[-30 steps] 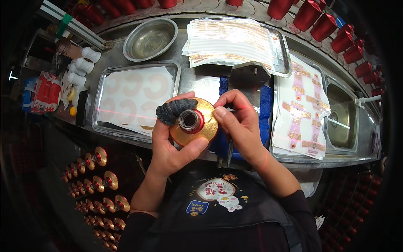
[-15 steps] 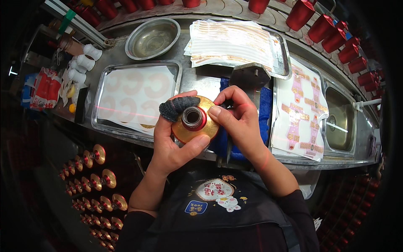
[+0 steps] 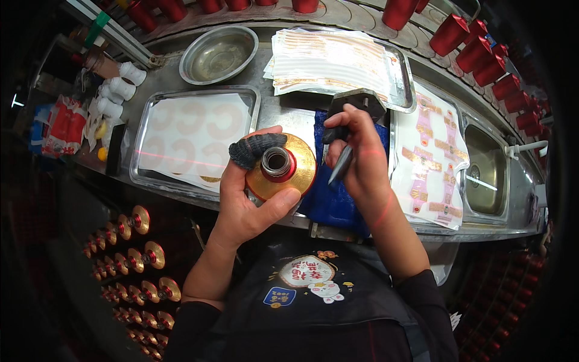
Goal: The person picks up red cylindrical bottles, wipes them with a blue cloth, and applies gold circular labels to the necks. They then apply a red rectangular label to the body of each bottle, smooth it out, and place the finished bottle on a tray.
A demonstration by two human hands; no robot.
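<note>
My left hand [image 3: 244, 202] is wrapped round a bottle [image 3: 301, 164] with a gold round shoulder and a red neck, its uncapped mouth turned up toward me. A dark grey knitted cover [image 3: 253, 152] sits over a finger of that hand. To the right of the bottle and apart from it, my right hand [image 3: 369, 160] is closed on a thin grey pointed tool [image 3: 341, 165], its tip slanting down toward me. Beyond these fingers stands a black angular plate [image 3: 368, 99] with a small peg. Beneath the right hand lies a blue cloth [image 3: 338, 205].
A tray [image 3: 258, 114] with ring-shaped labels lies left, below a metal bowl [image 3: 252, 55]. Printed sheets [image 3: 329, 63] rest on another tray behind; pink-gold label sheets [image 3: 431, 157] and a sink [image 3: 485, 169] are right. Red bottles [image 3: 452, 35] line a conveyor; gold-shouldered bottles [image 3: 142, 220] stand lower left.
My right hand has left the bottle's gold shoulder and moved up and right, with the pointed tool now plainly visible in it. The left hand still holds the bottle; conveyor bottles have shifted along.
</note>
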